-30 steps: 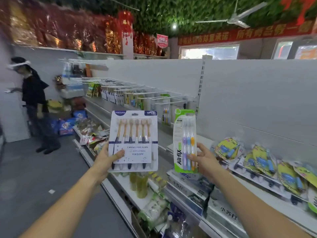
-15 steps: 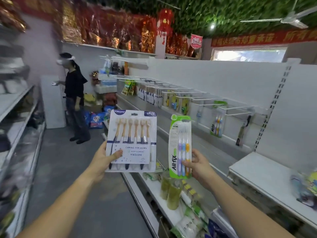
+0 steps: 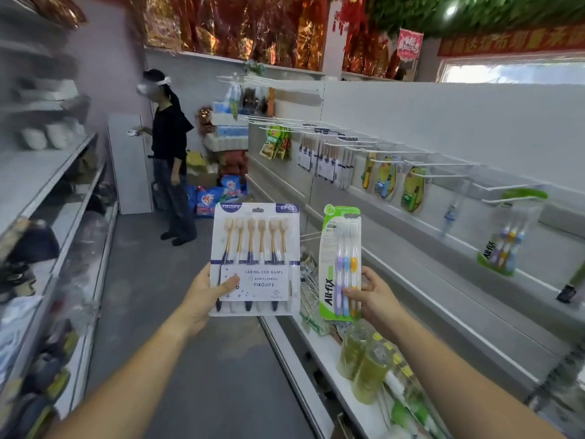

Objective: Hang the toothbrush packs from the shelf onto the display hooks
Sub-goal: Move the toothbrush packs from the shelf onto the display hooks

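My left hand grips the lower left corner of a wide white six-brush toothbrush pack, held upright. My right hand pinches the lower right edge of a narrow green All-fix pack with three coloured brushes, also upright. Both packs are held out over the aisle, left of the white display hooks that stick out from the white wall panel on the right. Several packs hang there, among them another All-fix pack at the right and white packs farther along.
A person in black stands at the far end of the aisle. Shelves with goods line the left side. Below the hooks runs a white shelf with yellow-green bottles. Blue bags lie on the floor.
The view has swung left along the aisle, bringing the row of hooks and hanging packs into sight. Both hands still hold their packs upright in the same grips.
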The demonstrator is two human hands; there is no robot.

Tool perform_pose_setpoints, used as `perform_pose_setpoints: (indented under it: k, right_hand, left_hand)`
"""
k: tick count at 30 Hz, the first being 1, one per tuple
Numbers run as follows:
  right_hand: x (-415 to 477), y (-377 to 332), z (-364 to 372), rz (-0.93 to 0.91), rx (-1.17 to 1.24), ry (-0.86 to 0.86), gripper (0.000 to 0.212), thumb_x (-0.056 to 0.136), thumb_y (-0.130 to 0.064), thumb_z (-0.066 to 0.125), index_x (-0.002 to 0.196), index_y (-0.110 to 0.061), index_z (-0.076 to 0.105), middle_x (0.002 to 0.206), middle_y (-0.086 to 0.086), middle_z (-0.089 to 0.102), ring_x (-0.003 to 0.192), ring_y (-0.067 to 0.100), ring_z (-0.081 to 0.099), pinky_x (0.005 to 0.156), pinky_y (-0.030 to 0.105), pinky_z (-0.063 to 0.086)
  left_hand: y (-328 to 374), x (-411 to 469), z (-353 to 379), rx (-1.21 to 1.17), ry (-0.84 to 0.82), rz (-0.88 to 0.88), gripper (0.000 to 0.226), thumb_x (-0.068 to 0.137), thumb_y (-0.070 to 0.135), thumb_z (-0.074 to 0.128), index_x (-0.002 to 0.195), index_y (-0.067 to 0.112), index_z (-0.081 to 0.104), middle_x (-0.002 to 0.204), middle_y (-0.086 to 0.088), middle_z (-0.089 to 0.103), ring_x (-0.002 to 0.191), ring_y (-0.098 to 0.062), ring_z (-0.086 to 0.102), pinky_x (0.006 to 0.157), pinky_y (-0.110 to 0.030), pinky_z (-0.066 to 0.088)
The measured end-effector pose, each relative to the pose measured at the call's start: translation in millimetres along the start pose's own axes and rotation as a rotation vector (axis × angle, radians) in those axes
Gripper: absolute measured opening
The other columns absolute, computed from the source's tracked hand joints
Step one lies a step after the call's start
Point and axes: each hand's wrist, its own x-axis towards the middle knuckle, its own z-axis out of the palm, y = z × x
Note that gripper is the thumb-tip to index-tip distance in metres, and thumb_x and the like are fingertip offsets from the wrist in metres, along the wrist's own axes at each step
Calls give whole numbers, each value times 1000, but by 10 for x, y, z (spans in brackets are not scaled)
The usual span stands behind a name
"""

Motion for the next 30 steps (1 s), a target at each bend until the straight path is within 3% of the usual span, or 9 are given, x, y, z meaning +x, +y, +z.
perform_pose_setpoints:
  k: [3, 8, 12, 17, 23, 27, 30]
  right_hand:
    - [457, 90, 62, 25, -5, -5, 46, 88, 8, 67, 124, -19, 58, 111, 21, 73, 98, 41, 73, 85, 63, 56]
    - [1244, 315, 73, 71, 15, -15, 43, 87, 8, 67, 121, -17, 58, 107, 21, 74, 100, 46, 71, 91, 71, 50]
    - [1780, 507, 70, 108, 15, -16, 44, 87, 8, 68, 124, -14, 57, 104, 20, 75, 94, 40, 73, 87, 62, 56]
    - [2313, 761, 109, 218, 58, -17, 54, 88, 9, 67, 135, -14, 51, 106, 19, 74, 80, 28, 76, 58, 33, 60]
    - [2981, 921, 262, 266, 33, 31, 53, 88, 10, 67, 133, -16, 54, 100, 12, 78, 87, 30, 77, 67, 39, 63]
    - [3479, 974, 551, 246, -3, 48, 49, 86, 11, 68, 125, -17, 60, 102, 13, 77, 92, 33, 74, 87, 53, 59]
    - [3880, 953, 778, 270, 16, 95, 49, 85, 10, 69, 121, -23, 61, 103, 15, 77, 93, 36, 74, 86, 55, 58]
  left_hand:
    - [-155, 413, -79, 31, 16, -36, 60, 72, 25, 86, 125, 15, 61, 120, -9, 74, 114, -31, 69, 104, -58, 50]
    - [-455, 1124, -158, 87, 61, -84, 47, 83, 14, 77, 127, 15, 59, 121, -7, 74, 114, -29, 70, 101, -53, 53]
    - [-740, 1583, -174, 107, 56, -153, 35, 91, 8, 71, 122, 20, 60, 119, -4, 75, 111, -25, 71, 87, -39, 61]
    - [-1018, 2067, -329, 104, 53, -250, 41, 90, 8, 71, 128, 16, 57, 120, -6, 75, 110, -25, 72, 81, -37, 63]
    - [-1362, 2765, -646, 95, 38, -307, 54, 84, 16, 76, 133, 15, 54, 124, -8, 72, 115, -29, 69, 95, -51, 57]
    - [-1533, 3375, -941, 68, -4, -325, 54, 81, 17, 76, 130, 16, 55, 124, -8, 72, 115, -30, 69, 98, -54, 54]
    - [-1566, 3911, -1132, 38, -49, -337, 51, 78, 16, 75, 126, 18, 56, 122, -8, 73, 114, -30, 70, 97, -54, 54]
